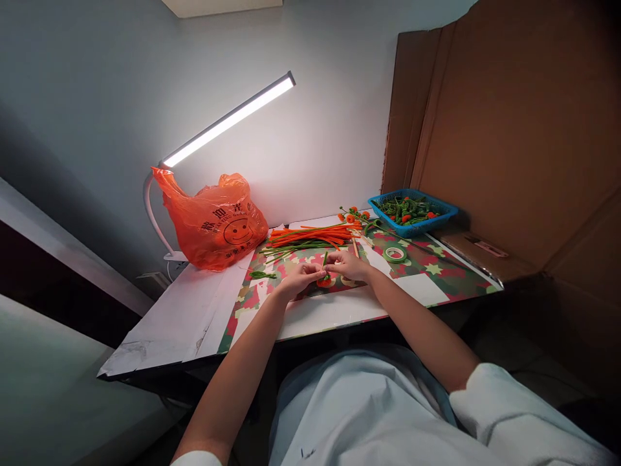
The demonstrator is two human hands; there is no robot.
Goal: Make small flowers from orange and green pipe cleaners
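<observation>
Over the near middle of the table, my left hand (301, 278) and my right hand (347, 265) meet, fingers pinched on one small flower. Its orange head (324, 283) hangs downward, with a green stem (325, 259) sticking up between my fingertips. Fingers partly cover it. Just beyond my hands lie a pile of long orange pipe cleaners (310, 237) and some green pipe cleaners (290, 248). A small green bundle (262, 275) rests left of my left hand. Right of my right hand is a roll of green tape (394, 254).
A blue basket (427, 228) of green and orange pieces stands at the back right, beside orange flowers (352, 217) on stems. An orange plastic bag (213, 223) sits back left under a lit lamp (230, 120). Cardboard (514, 129) walls the right side.
</observation>
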